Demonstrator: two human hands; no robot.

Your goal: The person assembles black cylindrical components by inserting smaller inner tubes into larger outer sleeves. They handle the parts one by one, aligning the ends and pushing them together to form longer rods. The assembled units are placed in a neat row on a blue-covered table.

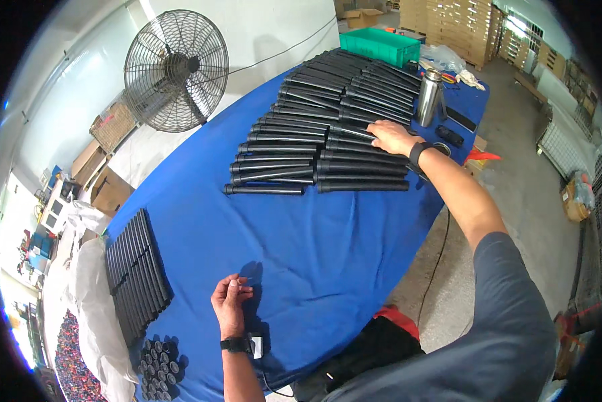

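Toward the far right of the blue-covered table (274,234), my right hand (391,137) reaches over the rows of black tubes (361,166). Its fingers and thumb close about the right end of one black tube (352,131), which still lies among the others. Nearer to me, my left hand (231,298) hovers above the bare cloth with its fingers curled and thumb pressed against them. Whatever small thing it pinches, if any, is too small to make out. Each tube in the rows has a wider collar at its left end.
Thinner black rods (137,278) lie stacked at the left edge, with several round black caps (159,367) below them. Past my right hand stand a steel flask (429,99) and a green crate (380,47). A large fan (176,69) stands beyond the table's left side.
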